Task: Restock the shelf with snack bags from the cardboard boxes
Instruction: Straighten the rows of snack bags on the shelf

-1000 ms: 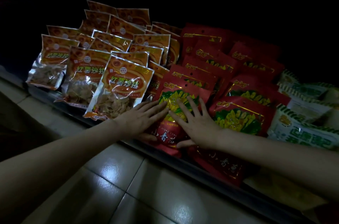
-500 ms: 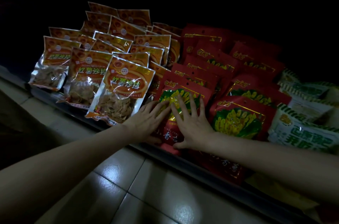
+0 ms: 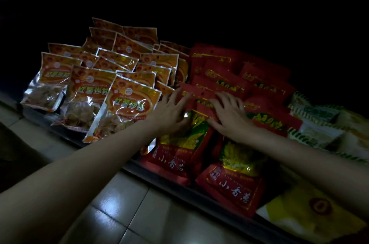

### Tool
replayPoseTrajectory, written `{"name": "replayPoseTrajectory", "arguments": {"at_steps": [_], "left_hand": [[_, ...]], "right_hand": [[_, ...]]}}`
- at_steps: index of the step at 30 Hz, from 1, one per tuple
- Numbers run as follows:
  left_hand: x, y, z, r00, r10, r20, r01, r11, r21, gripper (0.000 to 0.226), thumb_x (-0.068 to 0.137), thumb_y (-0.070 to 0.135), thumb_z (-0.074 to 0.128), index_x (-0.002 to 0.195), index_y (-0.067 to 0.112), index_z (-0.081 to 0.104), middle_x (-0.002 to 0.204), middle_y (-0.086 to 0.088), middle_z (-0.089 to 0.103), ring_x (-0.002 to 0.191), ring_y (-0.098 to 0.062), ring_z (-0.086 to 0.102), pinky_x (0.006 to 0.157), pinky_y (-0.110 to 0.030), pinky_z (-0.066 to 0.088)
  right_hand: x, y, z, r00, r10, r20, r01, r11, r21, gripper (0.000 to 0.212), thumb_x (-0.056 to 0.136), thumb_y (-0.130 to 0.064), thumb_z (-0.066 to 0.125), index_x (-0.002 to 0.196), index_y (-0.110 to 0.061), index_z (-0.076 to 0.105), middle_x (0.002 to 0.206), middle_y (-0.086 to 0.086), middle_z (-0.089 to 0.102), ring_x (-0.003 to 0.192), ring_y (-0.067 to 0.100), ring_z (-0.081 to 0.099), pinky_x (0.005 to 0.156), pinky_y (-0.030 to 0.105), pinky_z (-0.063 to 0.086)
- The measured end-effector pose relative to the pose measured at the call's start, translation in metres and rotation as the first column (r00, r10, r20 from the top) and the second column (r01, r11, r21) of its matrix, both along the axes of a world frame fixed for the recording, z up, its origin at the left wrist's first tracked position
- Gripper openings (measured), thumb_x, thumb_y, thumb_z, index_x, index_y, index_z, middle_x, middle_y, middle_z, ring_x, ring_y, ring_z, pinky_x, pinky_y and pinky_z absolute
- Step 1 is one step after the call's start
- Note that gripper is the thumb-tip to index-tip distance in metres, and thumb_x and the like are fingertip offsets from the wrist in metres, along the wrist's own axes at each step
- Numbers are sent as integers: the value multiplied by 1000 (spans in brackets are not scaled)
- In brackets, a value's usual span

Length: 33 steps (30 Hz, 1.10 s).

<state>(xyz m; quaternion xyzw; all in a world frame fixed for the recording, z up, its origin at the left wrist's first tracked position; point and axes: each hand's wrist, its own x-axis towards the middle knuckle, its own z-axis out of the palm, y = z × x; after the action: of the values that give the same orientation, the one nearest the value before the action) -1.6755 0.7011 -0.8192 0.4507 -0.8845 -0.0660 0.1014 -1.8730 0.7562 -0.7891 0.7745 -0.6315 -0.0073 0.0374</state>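
Two bare arms and two hands

The left hand (image 3: 170,112) and the right hand (image 3: 229,115) wear no gloves, and no rings or watch show. Both arms are bare all the way to the edge of the picture, with no sleeves to see. The dim light hides small marks.

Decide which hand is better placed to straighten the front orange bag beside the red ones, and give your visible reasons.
Left. The left hand rests on the red bags right beside the front orange bag. The right hand lies farther off and would probably have to cross over the left.
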Motion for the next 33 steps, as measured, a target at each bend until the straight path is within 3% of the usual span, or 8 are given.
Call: {"name": "replayPoseTrajectory", "arguments": {"at_steps": [4,8,12,17,21,26,29,33], "left_hand": [[-35,-11,13,997,73,-8,-72,995,72,77,92,49,45,148,35,-6,157,-8,-15,143,-35,-6,113,-56,17],[-44,-21,13,996,87,18,-89,988,126,76,92,52,44,148,35,-5,156,-9,-19,143,-37,-10,113,-53,12],[-36,-30,9,997,70,-21,-68,993,102,61,96,39,43,148,20,19,153,-16,18,141,-33,18,113,-37,18],[-19,-33,2,951,-77,-299,75,997,-19,55,85,38,42,126,4,54,122,-22,52,105,-39,57,89,-37,45],[-22,-37,-1,945,-48,-323,17,995,-99,50,91,34,48,137,14,41,134,-21,43,118,-39,49,97,-44,46],[-38,-46,10,965,91,-247,-103,994,-35,65,97,31,46,150,25,8,157,-10,7,144,-28,9,117,-42,14],[-50,-50,16,929,95,-359,-50,990,133,65,96,18,48,150,23,13,156,-8,11,139,-26,27,111,-38,31],[-51,-51,20,773,216,-596,-134,975,180,49,93,2,47,139,16,39,135,-11,50,119,-22,53,89,-21,41]], "right_hand": [[-13,-19,16,968,-211,138,219,975,-47,61,96,-40,42,146,-15,19,152,12,15,140,33,11,113,47,13],[-20,-41,27,849,-314,424,334,942,30,40,95,-27,51,128,-5,50,126,16,55,120,31,48,94,32,37],[-14,-53,27,824,-318,469,291,948,130,28,94,-19,54,116,-5,64,119,14,63,114,30,55,91,28,40],[-9,-61,21,755,-204,623,204,976,73,26,95,-12,52,116,-5,65,119,10,64,114,24,56,79,15,32],[-15,-63,20,804,-180,567,216,976,4,22,94,-12,51,109,-4,66,110,12,66,107,27,58,82,23,36],[-45,-68,43,901,-175,397,286,928,-241,37,91,-18,57,126,-6,51,124,11,51,119,27,44,98,29,32],[-60,-74,38,889,-293,353,316,949,-9,36,88,-9,59,124,-7,54,121,10,60,114,25,55,89,21,37],[-59,-82,41,886,-213,412,282,953,-112,33,84,4,53,109,-14,64,112,8,66,106,24,61,86,24,44]]}}
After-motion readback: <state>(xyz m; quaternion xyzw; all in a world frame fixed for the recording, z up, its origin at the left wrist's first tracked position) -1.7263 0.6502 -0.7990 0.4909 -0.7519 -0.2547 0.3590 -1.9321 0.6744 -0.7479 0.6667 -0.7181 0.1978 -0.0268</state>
